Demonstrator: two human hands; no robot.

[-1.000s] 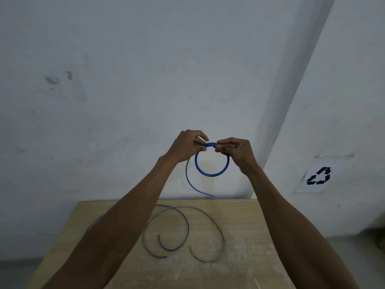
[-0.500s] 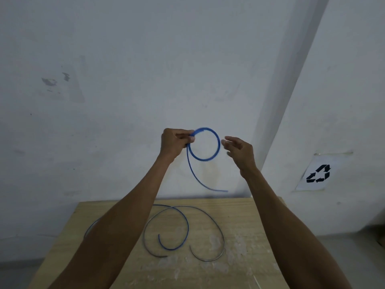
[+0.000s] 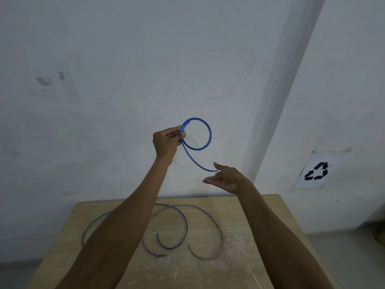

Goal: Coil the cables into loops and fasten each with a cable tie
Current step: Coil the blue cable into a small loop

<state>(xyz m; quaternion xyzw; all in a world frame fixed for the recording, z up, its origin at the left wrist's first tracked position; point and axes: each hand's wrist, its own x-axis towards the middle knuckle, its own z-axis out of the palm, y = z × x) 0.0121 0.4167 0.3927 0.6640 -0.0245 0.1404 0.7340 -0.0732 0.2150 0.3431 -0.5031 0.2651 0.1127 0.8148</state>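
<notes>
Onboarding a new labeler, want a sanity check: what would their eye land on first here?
The blue cable, curled into a loop and pinched by the left hand, held up against the white wall at centre. Below it the right hand is open near the cable's free tail. Loose cables curl on the wooden table underneath; a recycling sign sits on the wall at right.

Bright blue cable loop (image 3: 210, 134), darker blue cable (image 3: 186, 225) and grey cable (image 3: 222, 236) on pale wood-grain table (image 3: 260, 215) with whitish smears, off-white wall (image 3: 125, 59) with dark scuffs, white sign (image 3: 316, 171) with black recycling arrows
</notes>
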